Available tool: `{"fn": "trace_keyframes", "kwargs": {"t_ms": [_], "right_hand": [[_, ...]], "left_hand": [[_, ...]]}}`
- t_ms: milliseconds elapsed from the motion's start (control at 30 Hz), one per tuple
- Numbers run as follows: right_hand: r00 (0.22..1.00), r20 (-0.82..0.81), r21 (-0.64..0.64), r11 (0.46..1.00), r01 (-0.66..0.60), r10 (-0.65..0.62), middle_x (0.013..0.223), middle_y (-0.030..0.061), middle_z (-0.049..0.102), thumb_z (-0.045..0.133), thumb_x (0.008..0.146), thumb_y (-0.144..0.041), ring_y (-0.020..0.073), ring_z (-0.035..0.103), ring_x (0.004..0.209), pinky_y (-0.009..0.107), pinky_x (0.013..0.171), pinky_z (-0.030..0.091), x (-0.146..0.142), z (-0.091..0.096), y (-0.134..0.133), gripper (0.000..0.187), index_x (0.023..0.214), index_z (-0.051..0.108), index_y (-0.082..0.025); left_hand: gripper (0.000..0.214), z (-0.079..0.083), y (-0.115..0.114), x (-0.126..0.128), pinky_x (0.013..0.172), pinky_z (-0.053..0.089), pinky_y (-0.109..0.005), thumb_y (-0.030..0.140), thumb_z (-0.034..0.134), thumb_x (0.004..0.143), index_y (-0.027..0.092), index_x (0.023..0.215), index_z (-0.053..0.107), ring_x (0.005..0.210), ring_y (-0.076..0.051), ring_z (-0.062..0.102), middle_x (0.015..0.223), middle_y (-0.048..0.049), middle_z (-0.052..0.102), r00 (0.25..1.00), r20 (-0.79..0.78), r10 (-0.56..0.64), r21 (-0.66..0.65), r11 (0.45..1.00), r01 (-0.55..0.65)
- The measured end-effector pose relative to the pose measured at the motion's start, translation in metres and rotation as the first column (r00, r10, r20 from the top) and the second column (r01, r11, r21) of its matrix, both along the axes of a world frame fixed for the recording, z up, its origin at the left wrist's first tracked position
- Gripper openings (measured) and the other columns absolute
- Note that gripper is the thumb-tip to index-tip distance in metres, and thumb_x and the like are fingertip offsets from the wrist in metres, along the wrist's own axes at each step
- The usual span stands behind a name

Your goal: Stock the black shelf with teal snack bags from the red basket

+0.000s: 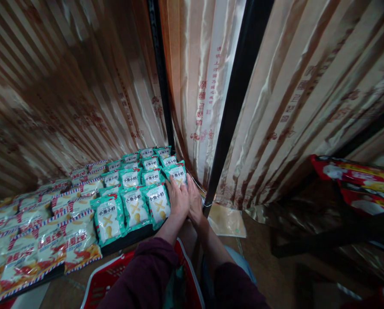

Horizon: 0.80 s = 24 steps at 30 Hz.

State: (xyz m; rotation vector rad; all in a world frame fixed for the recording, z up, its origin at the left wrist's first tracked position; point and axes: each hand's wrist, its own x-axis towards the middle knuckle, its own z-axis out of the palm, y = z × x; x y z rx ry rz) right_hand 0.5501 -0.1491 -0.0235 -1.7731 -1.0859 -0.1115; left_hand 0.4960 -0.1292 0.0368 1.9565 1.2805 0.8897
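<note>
A green-and-white snack bag stands at the right end of the shelf rows, with both my hands on it. My left hand lies over its lower front, fingers pressed on the packet. Against the bag's right side my right hand is set, fingers close together and partly hidden by the left hand. Several matching green bags, such as one in the front row, stand in rows to the left of my hands. The bottom of the gripped bag is hidden behind my left hand.
Striped-edged snack bags fill the shelf farther left. A red basket with green packets sits beneath my forearms. A black post rises just right of my hands, before pleated curtains. Red-and-yellow packets lie at right.
</note>
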Motion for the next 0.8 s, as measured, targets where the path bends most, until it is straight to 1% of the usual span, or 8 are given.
{"fn": "trace_keyframes", "kwargs": {"t_ms": [100,200,300,433,567,733,800], "right_hand": [[0.999,-0.028,0.006,0.999,-0.044,0.044,0.142,0.0135,0.046,0.033,0.092,-0.026,0.0214,0.044,0.130,0.042,0.108,0.039,0.0025,-0.0010,0.0025,0.053,0.143,0.033,-0.014],[0.996,-0.026,0.009,0.997,-0.080,0.080,0.140,0.0121,0.048,0.034,0.091,-0.024,0.0206,0.046,0.128,0.041,0.107,0.039,0.0029,-0.0003,0.0042,0.053,0.144,0.032,-0.016],[0.996,-0.024,0.005,0.997,-0.083,0.083,0.138,0.0127,0.050,0.034,0.091,-0.024,0.0207,0.046,0.129,0.041,0.108,0.038,0.0036,0.0005,0.0062,0.053,0.143,0.034,-0.015],[0.996,-0.035,0.005,0.996,-0.088,0.088,0.137,0.0136,0.051,0.034,0.090,-0.025,0.0216,0.046,0.128,0.042,0.108,0.039,0.0053,0.0002,0.0083,0.052,0.141,0.037,-0.014],[0.993,-0.064,0.004,0.995,-0.100,0.100,0.137,0.0127,0.051,0.036,0.090,-0.025,0.0216,0.047,0.127,0.042,0.107,0.040,0.0070,0.0001,0.0082,0.053,0.141,0.037,-0.015],[0.993,-0.062,0.012,0.995,-0.101,0.102,0.138,0.0122,0.050,0.034,0.089,-0.024,0.0208,0.046,0.128,0.041,0.107,0.040,0.0076,0.0011,0.0083,0.053,0.142,0.035,-0.016],[0.993,-0.050,0.010,0.995,-0.103,0.104,0.139,0.0120,0.049,0.034,0.089,-0.023,0.0207,0.045,0.129,0.041,0.108,0.039,0.0078,0.0002,0.0092,0.054,0.143,0.035,-0.016]], "left_hand": [[0.053,0.0027,0.0003,0.0003,0.114,0.024,-0.046,0.020,0.036,0.085,0.003,0.135,0.036,0.140,-0.030,0.026,0.143,-0.0221,0.040,1.000,0.000,-0.012,0.018,1.000,0.012],[0.051,0.0049,-0.0001,-0.0002,0.114,0.024,-0.045,0.018,0.036,0.086,0.005,0.135,0.038,0.139,-0.030,0.029,0.141,-0.0211,0.042,1.000,0.011,0.000,0.018,1.000,0.000],[0.053,0.0044,0.0005,-0.0006,0.114,0.024,-0.046,0.017,0.037,0.085,0.008,0.137,0.038,0.139,-0.029,0.029,0.140,-0.0194,0.045,1.000,0.019,-0.006,0.019,1.000,0.006],[0.055,0.0002,0.0026,-0.0001,0.114,0.023,-0.047,0.018,0.036,0.085,0.002,0.138,0.033,0.140,-0.029,0.025,0.143,-0.0232,0.039,1.000,0.016,0.011,0.002,1.000,-0.011],[0.052,-0.0014,0.0037,0.0009,0.115,0.022,-0.044,0.018,0.035,0.085,0.002,0.135,0.036,0.140,-0.029,0.024,0.144,-0.0227,0.038,1.000,-0.006,-0.004,-0.005,1.000,0.004],[0.054,0.0002,0.0058,0.0016,0.114,0.025,-0.043,0.019,0.035,0.085,0.004,0.137,0.033,0.140,-0.029,0.027,0.144,-0.0216,0.038,1.000,0.003,0.012,-0.011,1.000,-0.012],[0.056,0.0000,0.0063,0.0018,0.114,0.025,-0.044,0.019,0.036,0.085,0.002,0.138,0.032,0.139,-0.030,0.026,0.144,-0.0235,0.037,1.000,0.002,0.016,-0.022,1.000,-0.016]]}}
